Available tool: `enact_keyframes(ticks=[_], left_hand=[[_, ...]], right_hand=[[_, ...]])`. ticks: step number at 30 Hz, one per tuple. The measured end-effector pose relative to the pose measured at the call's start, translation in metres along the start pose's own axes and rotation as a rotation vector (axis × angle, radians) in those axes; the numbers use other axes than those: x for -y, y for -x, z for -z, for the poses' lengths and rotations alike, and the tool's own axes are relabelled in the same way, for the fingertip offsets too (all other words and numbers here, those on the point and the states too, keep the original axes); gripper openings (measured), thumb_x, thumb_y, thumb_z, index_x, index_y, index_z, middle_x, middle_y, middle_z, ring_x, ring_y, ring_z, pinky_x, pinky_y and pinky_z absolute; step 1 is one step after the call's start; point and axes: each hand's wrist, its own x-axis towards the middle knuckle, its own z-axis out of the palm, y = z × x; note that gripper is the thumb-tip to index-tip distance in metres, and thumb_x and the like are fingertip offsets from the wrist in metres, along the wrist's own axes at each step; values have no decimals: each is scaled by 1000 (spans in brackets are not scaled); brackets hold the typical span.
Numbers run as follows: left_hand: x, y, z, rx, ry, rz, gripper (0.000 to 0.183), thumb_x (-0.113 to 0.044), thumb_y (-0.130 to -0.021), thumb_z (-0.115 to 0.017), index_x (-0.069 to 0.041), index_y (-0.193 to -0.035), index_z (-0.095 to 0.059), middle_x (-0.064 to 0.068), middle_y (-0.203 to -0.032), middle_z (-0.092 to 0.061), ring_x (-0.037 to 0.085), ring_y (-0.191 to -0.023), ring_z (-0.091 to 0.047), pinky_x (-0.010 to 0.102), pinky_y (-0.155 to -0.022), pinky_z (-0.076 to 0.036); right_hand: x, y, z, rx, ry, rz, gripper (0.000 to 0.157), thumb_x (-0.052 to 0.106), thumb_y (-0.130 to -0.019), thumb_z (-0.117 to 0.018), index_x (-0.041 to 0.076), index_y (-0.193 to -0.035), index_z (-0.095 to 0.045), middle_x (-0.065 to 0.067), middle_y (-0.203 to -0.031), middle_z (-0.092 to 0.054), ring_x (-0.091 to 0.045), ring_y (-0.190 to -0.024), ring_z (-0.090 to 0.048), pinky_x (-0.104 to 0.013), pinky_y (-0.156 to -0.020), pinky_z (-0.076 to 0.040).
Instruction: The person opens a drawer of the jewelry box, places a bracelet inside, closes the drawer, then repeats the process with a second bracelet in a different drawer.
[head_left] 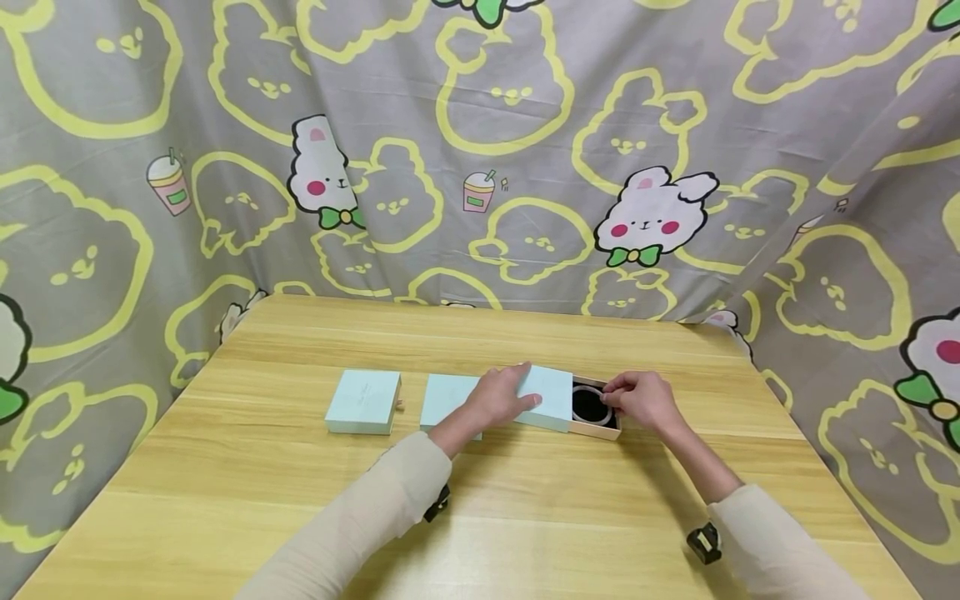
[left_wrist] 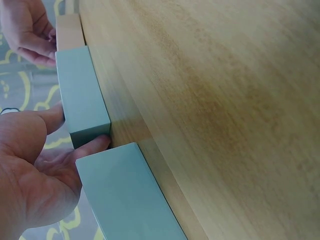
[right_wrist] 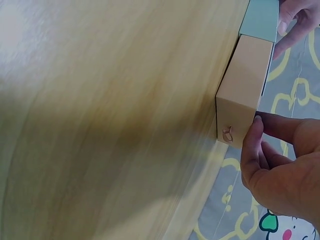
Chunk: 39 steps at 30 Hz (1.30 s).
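Note:
A pale blue sliding gift box [head_left: 552, 398] lies right of centre on the table, its drawer [head_left: 597, 431] pulled out to the right. My left hand [head_left: 497, 398] holds the box's blue sleeve [left_wrist: 82, 92] at its left end, one finger [left_wrist: 95, 145] against the end face. Inside the drawer, a grey bangle [head_left: 576, 408] lies against black lining. My right hand [head_left: 647, 402] pinches the bangle at its right side, thumb and forefinger together just over the drawer's edge. A small loop pull [right_wrist: 228, 134] shows on the drawer's tan end.
A second blue box [head_left: 442, 400] stands just left of the held one, partly behind my left forearm. Farther left is a third blue box [head_left: 365, 400] with a small pull on its right side. A patterned curtain [head_left: 420, 208] hangs behind the wooden table [head_left: 525, 517].

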Motion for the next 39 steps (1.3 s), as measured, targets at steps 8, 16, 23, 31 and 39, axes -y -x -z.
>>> enact_keyframes(ticks=[8,16,23,31,39], left_hand=[[1,0,0,0,-3,-2,68,-37,-100,-64,-8,-156,-39,10,-156,-47,28,-142,-47,40,-112,-44],[1,-1,-1,1,-6,-3,69,-37,-100,-65,-7,-156,-39,9,-156,-48,25,-134,-55,37,-107,-47],[-1,-2,-1,12,9,3,70,-37,-100,-64,-8,-157,-37,9,-157,-45,18,-76,-57,31,-88,-48],[1,-2,-1,2,-17,-13,68,-38,-100,-64,-8,-156,-39,8,-155,-48,25,-135,-55,36,-104,-49],[2,-2,-1,4,-23,-9,69,-38,-100,-64,-9,-157,-39,8,-156,-48,26,-139,-50,35,-103,-49]], right_hand=[[4,4,3,1,16,-2,21,16,-95,-69,-1,-105,-75,-13,-84,-76,-21,-69,-72,-32,-67,-54],[2,9,11,-41,63,-14,27,17,-100,-61,-6,-107,-72,-15,-82,-73,-19,-67,-68,-29,-63,-49],[1,12,13,43,-43,-74,35,17,-102,-56,-14,-113,-68,-17,-84,-71,-17,-73,-67,-33,-69,-60],[3,10,8,76,-121,-103,36,13,-103,-52,-18,-117,-63,-20,-89,-72,-16,-76,-70,-37,-71,-62],[4,9,7,68,-118,-99,35,13,-102,-53,-16,-117,-64,-16,-84,-72,-14,-71,-67,-34,-68,-61]])
